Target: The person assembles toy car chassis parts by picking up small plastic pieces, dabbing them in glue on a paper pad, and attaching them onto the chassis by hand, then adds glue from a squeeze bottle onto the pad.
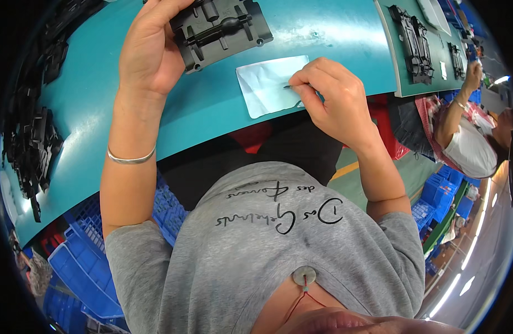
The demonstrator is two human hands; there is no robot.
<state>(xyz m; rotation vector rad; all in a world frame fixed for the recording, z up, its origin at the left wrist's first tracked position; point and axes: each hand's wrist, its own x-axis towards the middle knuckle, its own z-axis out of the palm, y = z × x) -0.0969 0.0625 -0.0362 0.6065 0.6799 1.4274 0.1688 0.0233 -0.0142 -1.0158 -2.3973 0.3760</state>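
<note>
Black moulded part (220,30) lies on the teal bench (201,111), far side; our left hand (151,47) clamps its left edge, apparently to steady it. Our right hand (331,97) pinches a thin dark tool (288,86) over a pale rectangular label sheet (265,83), just beside the part. Blue crates (84,261) below left.

Your black moulded part (220,29) lies flat on the teal bench, ribbed side up. Just beside it lies a pale sheet (267,83), near the edge.
</note>
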